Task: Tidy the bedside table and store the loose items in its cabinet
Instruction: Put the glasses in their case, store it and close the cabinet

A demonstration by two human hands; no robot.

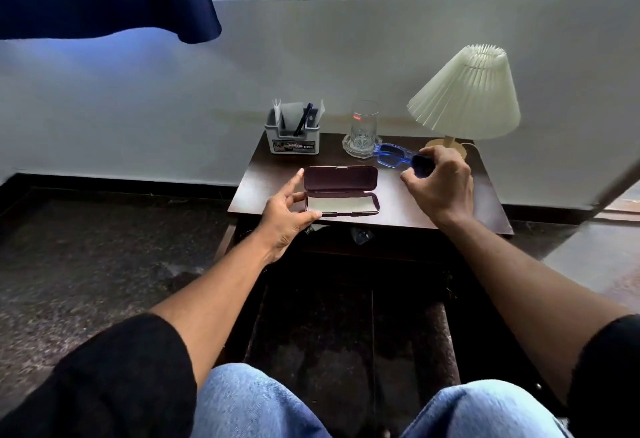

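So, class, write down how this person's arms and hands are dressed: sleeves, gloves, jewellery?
Both arms wear loose black sleeves, the left sleeve and right sleeve ending near the elbow, with the forearms bare. The left hand and right hand are ungloved; no ring, watch or bracelet shows.

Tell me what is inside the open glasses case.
The glasses case holds only a pale cloth lying flat in its tray; the lid is bare. The left hand covers the tray's near left corner. The blue glasses are outside, in the right hand.
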